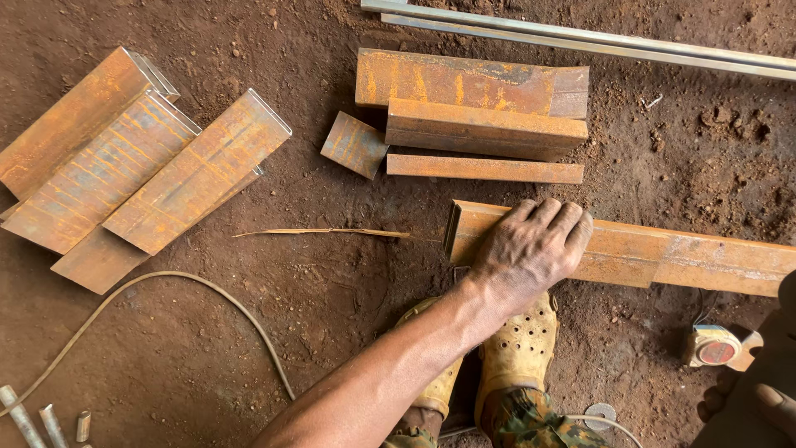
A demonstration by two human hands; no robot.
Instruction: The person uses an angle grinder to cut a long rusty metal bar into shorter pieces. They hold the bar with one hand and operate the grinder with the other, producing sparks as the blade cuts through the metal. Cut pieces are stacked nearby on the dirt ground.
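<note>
Open dirt floor [332, 307] lay left of the long rusty tube [663, 253]; stacked offcuts [477, 124] blocked passage above, w/ cable [207, 286] crossing lower left and tape measure [715, 347] at right.

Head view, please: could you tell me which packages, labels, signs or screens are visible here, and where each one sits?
No packages, signs or screens show.
Tape measure: on the dirt at lower right, below the long rusty tube under the left hand; pale squarish case with a round red label, its print too small to make out.
</note>
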